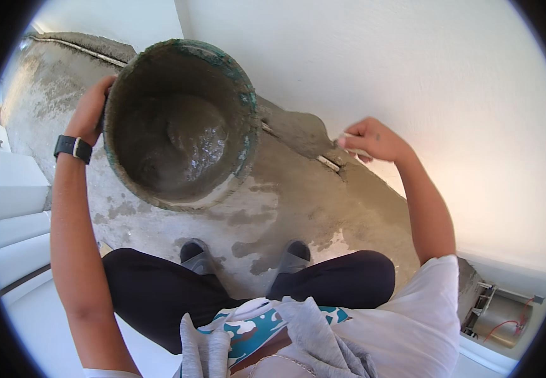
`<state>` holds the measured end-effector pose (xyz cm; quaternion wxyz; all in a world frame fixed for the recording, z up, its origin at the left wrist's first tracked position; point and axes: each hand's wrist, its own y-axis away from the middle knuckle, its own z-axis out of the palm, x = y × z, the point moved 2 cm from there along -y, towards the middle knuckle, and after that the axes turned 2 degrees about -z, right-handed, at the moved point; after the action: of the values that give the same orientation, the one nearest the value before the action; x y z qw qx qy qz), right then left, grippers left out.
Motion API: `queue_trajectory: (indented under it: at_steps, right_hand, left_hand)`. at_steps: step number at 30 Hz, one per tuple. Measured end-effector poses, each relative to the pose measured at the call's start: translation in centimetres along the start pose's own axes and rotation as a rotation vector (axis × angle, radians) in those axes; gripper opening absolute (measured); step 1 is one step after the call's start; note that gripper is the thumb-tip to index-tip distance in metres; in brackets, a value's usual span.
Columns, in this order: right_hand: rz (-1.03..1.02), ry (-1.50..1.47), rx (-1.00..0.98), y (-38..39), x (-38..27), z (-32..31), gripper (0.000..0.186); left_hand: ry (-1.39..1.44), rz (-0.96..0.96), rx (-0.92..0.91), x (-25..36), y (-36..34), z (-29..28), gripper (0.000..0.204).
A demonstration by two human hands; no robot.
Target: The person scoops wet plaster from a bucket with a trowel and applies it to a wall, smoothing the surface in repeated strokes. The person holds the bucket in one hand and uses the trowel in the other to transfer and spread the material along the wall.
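A round bucket (248,135), green where its rim shows through the caked cement, stands in front of me, a little left of the middle. Wet grey mortar (203,135) lies inside it, glossy on one side. My left hand (90,110) is closed on the bucket's left rim, the fingertips hidden behind its wall. On the other side, my right hand (374,142) grips the pale handle of a trowel. The mortar-coated trowel blade (298,131) points left toward the bucket, above the floor by the wall foot.
A thin pipe (328,163) runs along the foot of the white wall (374,57), partly covered by mortar. Damp patches mark the concrete floor (248,217) around my feet. White steps or ledges (17,195) line the left. A metal fixture with red wires (506,321) sits at lower right.
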<state>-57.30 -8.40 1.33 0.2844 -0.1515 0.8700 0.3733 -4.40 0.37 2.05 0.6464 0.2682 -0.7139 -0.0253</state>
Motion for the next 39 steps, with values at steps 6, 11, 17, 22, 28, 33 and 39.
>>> queue_trajectory:
  at_steps: [6, 11, 17, 22, 28, 33, 39]
  right_hand:
    - [-0.024, 0.455, 0.461, -0.2, 13.1, 6.9, 0.036]
    - [-0.028, 0.651, 0.730, -2.4, 20.0, 15.0, 0.042]
    - [-0.027, 0.653, 0.875, 0.3, 22.2, 14.8, 0.040]
    - [-0.191, 0.276, 0.882, 3.5, 10.5, 8.9, 0.041]
    - [-0.582, 0.719, 0.509, -0.6, -8.2, 8.1, 0.027]
    - [-0.413, 0.921, 0.214, -8.6, -16.7, 15.2, 0.021]
    - [-0.420, 0.749, -0.216, -9.8, -20.3, 21.5, 0.026]
  left_hand:
    - [-0.036, 0.012, 0.007, 0.2, 0.5, 0.6, 0.039]
    - [-0.099, 0.051, -0.026, 0.9, 1.3, 1.7, 0.038]
    - [-0.078, 0.013, -0.031, 1.7, 1.3, 3.1, 0.038]
    - [-0.149, 0.089, -0.035, 1.9, 2.3, 3.8, 0.038]
    - [-0.398, 0.169, 0.012, 2.3, 3.2, 4.9, 0.035]
    - [-0.596, 0.277, 0.003, 2.7, 3.5, 5.5, 0.036]
    - [-0.401, 0.154, -0.001, 2.5, 4.0, 5.9, 0.037]
